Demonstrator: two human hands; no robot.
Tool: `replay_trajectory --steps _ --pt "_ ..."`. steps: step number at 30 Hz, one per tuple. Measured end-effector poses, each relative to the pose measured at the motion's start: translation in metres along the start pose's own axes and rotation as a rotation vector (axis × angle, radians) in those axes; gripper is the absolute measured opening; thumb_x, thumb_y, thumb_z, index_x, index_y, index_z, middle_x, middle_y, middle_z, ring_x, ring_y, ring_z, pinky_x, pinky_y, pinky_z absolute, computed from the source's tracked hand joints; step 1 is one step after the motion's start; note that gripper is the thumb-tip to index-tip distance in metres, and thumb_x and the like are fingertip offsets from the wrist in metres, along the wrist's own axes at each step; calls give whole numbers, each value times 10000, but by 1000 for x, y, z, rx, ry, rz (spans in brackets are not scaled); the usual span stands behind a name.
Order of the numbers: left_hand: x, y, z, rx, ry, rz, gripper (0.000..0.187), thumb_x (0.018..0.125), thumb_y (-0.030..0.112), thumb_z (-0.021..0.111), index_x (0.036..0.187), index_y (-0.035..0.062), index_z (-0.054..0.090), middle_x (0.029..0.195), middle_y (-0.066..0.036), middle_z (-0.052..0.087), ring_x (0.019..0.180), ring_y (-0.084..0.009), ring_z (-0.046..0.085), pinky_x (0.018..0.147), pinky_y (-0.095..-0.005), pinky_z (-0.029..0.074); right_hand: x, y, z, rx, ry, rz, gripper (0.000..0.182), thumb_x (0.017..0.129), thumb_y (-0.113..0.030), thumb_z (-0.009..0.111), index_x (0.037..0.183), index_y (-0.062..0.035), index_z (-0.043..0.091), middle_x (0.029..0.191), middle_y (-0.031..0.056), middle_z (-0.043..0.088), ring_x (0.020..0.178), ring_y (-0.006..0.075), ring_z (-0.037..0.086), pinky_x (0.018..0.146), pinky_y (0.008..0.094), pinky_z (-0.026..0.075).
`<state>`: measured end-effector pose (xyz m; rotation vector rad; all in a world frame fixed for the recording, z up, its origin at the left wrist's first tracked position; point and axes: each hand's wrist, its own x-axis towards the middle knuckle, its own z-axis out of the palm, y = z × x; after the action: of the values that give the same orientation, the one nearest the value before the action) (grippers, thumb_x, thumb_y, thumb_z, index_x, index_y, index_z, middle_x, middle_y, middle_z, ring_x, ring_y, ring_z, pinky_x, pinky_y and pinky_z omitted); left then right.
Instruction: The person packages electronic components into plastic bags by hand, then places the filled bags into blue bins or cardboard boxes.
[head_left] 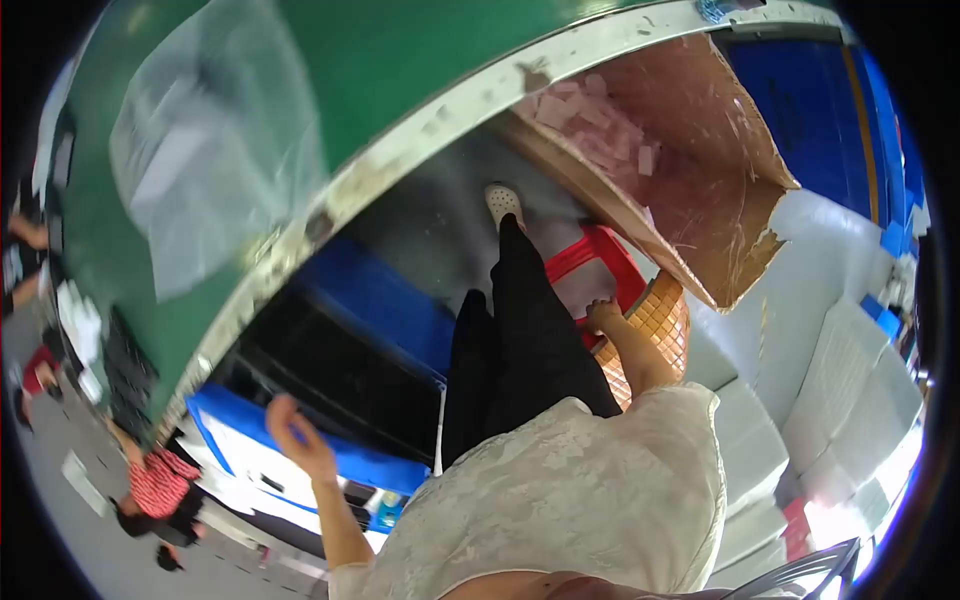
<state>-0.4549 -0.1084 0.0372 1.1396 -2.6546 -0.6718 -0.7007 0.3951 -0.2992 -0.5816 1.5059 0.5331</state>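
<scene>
My right hand (603, 316) reaches down beside my leg, with its fingers closed over the edge of a red plastic stool (628, 265). An orange woven-patterned seat or cushion (668, 325) lies right by that forearm, partly hidden by it. My left hand (300, 440) is raised on the left, somewhat blurred. Its fingers are apart and loosely bent, and nothing shows in it. Below it in the picture are blue and white bins (340, 465).
A green-topped table (400, 50) with a pale worn edge curves across the top; a clear plastic bag (225, 130) lies on it. A torn cardboard box (720, 230) holds several pale pink pieces. White foam boxes (850, 390) stand right. People (165, 485) are at far left.
</scene>
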Motion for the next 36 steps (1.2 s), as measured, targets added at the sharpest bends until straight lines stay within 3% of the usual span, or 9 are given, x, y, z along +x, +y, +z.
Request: replay_trajectory --steps 6,8,15,18,19,20,21,31,36 --pt "30 61 58 -167 -692 46 215 973 -1 556 1160 25 659 1147 -187 673 1048 -350 660 935 -396 523 38 -13 19 134 -53 34 664 939 -556 512 1448 -131 560 1525 188 470 1469 349 371 1238 574 160" --pt "38 57 55 -127 -928 -295 218 972 18 566 1173 13 651 1130 -196 672 1032 -378 659 920 -416 529 47 -28 15 112 -18 -2 664 921 -559 530 1440 -146 570 1487 193 501 1461 363 372 1245 567 138" --pt "85 -90 21 66 -1076 -238 314 980 220 607 1208 11 656 1157 -224 680 1066 -385 657 924 -449 523 42 -137 -108 166 -107 -93 588 893 -485 575 1379 -163 650 1508 116 521 1446 330 395 1250 580 81" --pt "190 -107 15 121 -1186 -92 317 978 224 609 1208 12 657 1159 -225 680 1068 -383 657 925 -448 523 171 -176 -111 665 412 -438 653 882 -584 576 1365 -152 658 1482 141 533 1468 356 356 1239 602 40" --pt "218 -114 12 142 -1238 -48 318 977 225 609 1208 12 658 1159 -225 680 1068 -383 658 925 -448 523 172 -213 -44 949 889 -394 538 904 -510 618 1258 -118 720 1407 175 602 1379 338 489 1190 571 259" --pt "246 -116 13 158 -1287 -3 320 976 227 610 1208 12 658 1160 -225 680 1069 -382 658 925 -447 523 128 -231 -125 980 899 -367 538 904 -510 618 1258 -118 720 1407 175 602 1379 338 489 1190 571 259" --pt "270 -118 23 160 -1330 37 321 975 229 611 1208 13 659 1161 -226 680 1070 -381 658 925 -447 523 108 -203 -235 1703 639 -140 457 900 -456 669 1259 -177 724 1233 149 710 1147 315 666 1024 499 484" --pt "363 -181 -19 169 -1736 191 336 966 246 619 1208 17 664 1168 -229 680 1076 -373 659 927 -443 523 -24 -251 -153 1749 623 21 456 902 -446 672 1256 -161 721 1221 154 713 1117 317 676 997 485 500" --pt "326 -188 -8 44 -1833 203 343 962 254 623 1208 19 666 1171 -231 680 1080 -370 660 927 -441 523 -34 -198 -208 1613 640 36 456 903 -440 673 1254 -153 719 1214 157 714 1100 319 681 981 477 508"
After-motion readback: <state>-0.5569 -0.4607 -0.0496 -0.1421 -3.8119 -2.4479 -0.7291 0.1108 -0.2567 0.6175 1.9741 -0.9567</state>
